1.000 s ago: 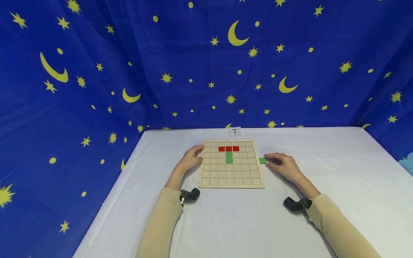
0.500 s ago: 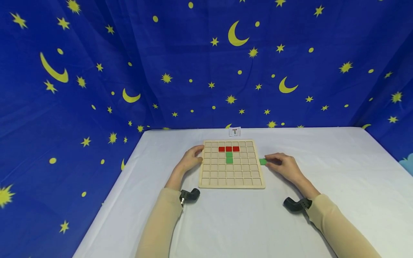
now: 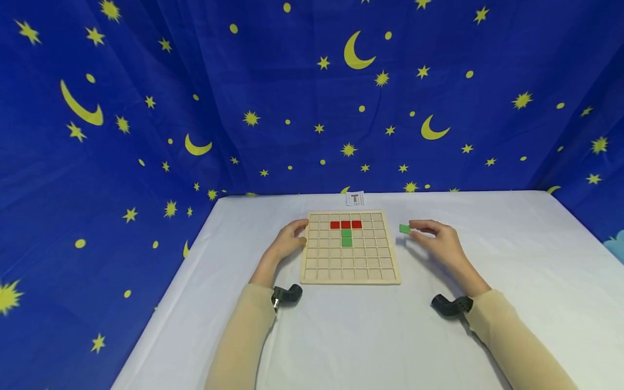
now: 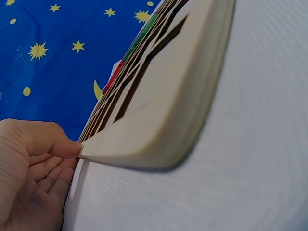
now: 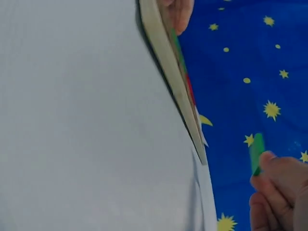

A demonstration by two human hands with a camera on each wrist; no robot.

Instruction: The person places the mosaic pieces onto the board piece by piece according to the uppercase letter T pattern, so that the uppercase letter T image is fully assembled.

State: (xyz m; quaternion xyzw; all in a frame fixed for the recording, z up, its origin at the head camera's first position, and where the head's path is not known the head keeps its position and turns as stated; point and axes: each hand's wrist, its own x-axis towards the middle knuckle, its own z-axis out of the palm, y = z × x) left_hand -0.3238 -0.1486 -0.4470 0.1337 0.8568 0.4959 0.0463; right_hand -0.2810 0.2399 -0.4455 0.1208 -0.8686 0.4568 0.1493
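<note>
My right hand (image 3: 441, 242) pinches a green square tile (image 3: 404, 228) between thumb and fingers, raised above the white cloth just right of the wooden grid board (image 3: 351, 280). The right wrist view shows the same tile (image 5: 257, 154) tilted nearly edge-on at the fingertips. My left hand (image 3: 286, 241) rests against the board's left edge, thumb and forefinger set apart along it. Close up, the left thumb (image 4: 62, 146) touches the board's rim. Lying in the grid are three red tiles (image 3: 345, 225) in a row, with two green tiles (image 3: 346, 241) in a column below the middle one.
Behind the board lies a small printed card (image 3: 355, 199) with a T-shaped grid pattern. A blue curtain (image 3: 292, 97) with yellow stars and moons hangs behind the white-clothed table (image 3: 351, 336). Black wrist mounts (image 3: 450, 306) project inward from the sleeves.
My right hand has lifted the green tile off the table beside the board, moving it up and slightly right. The left hand and the board have stayed in place.
</note>
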